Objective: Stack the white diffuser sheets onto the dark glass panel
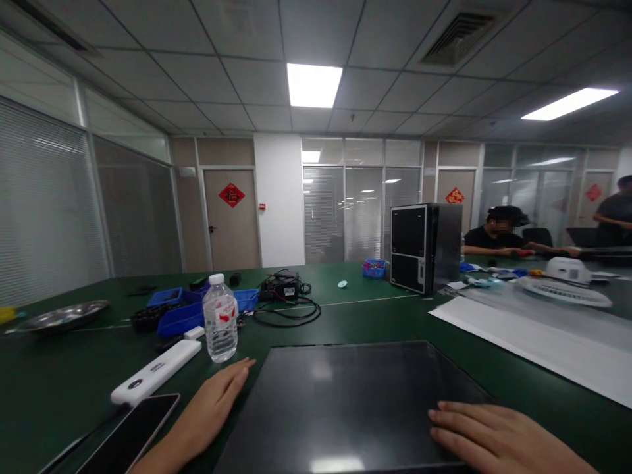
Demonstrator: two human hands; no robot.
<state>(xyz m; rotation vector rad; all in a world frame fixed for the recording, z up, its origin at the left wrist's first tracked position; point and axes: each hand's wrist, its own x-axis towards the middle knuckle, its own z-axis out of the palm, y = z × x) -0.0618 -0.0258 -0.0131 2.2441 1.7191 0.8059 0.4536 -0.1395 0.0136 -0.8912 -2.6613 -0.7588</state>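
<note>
A flat black panel (340, 401) with a glossy surface lies on the green table (266, 332) right in front of me. My left hand (212, 401) rests on the table beside the panel's left edge, fingers stretched out and holding nothing. Over the panel's right part lies my right hand (486, 431), its fingers extended flat with nothing in them. A clear water bottle (220, 322) with a white cap stands upright just beyond my left hand. Left of that hand are a white power bank (157, 372) and a dark phone (131, 434).
Blue bins (180, 317), a black adapter with cables (288, 288) and a metal tray (66, 316) stand at the left. A black computer case (425, 247) stands at the back right, near white sheets (523, 342). Two people are farther off at the right.
</note>
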